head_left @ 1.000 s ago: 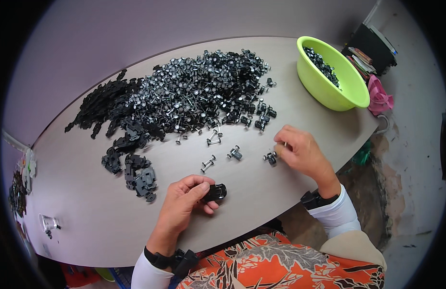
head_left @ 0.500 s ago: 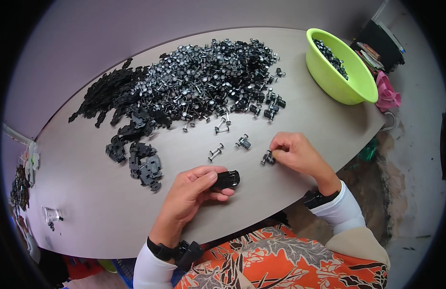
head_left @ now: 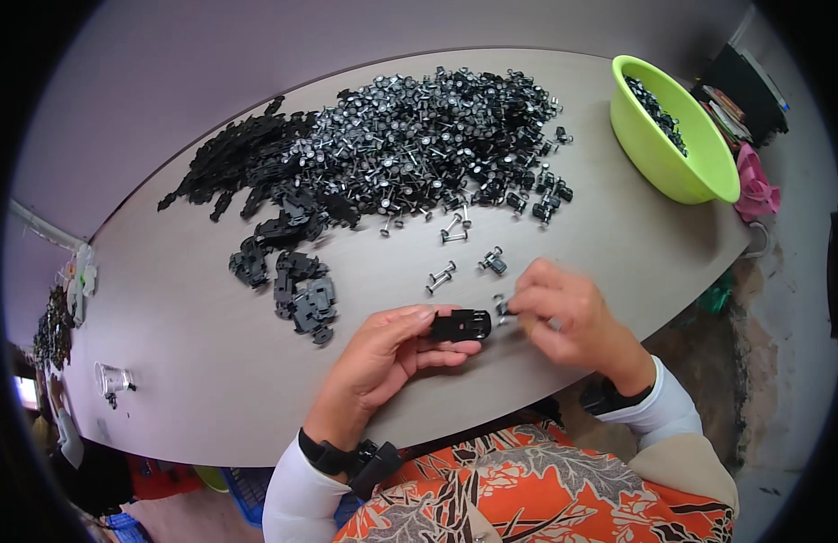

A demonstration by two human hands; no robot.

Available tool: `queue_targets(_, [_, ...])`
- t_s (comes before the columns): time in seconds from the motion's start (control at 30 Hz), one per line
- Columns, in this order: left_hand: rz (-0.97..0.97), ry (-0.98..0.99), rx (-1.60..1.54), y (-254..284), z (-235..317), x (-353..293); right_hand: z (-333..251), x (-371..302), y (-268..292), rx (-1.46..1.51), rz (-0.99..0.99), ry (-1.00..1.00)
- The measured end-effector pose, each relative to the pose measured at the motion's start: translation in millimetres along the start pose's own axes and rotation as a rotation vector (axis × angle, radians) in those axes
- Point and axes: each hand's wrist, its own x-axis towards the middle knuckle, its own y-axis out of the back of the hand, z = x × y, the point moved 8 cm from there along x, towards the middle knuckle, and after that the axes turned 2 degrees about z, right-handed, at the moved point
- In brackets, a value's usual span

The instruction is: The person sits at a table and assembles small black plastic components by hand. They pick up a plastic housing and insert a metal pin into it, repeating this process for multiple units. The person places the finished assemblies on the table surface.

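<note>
Seems to be at the fitting step: holding a small wheeled piece (head_left: 504, 309) just beside the right end of a flat black plate (head_left: 461, 326), over the near side of the worktop (head_left: 183, 299). With the left grip (head_left: 378, 348), closed thumb against fingers, holding the plate by its left end. With the right grip (head_left: 573, 317), pinched close at the fingertips, apparently holding the wheeled piece; too blurred there to tell exactly how. Probably calls next for steadying the plate, lining up the piece and pressing without letting it slip. Find no obstacle between plate and piece; could knock the wheeled cluster (head_left: 493, 261) lying near the right fingers. Beside that cluster, note two loose axles (head_left: 441, 277). Farther back, see a big heap of shiny wheeled parts (head_left: 419, 136), meeting dark flat parts (head_left: 238, 163) on the left. Nearer, see grey plastic parts (head_left: 310, 303). Well apart, note a lime-green bowl (head_left: 650, 166), partly filled, and a clear cup (head_left: 111, 376).
</note>
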Motion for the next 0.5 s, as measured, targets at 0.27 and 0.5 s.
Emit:
queue_targets(0.27, [-0.008, -0.028, -0.060, 10.5, -9.5, -3.5, -39.6, 17.7, -39.9, -0.052, -0.068, 0.160])
queue_targets(0.5, [-0.028, -0.042, -0.069, 12.0, -8.3, -4.1, -36.0, 15.2, -38.2, 0.114, 0.132, 0.118])
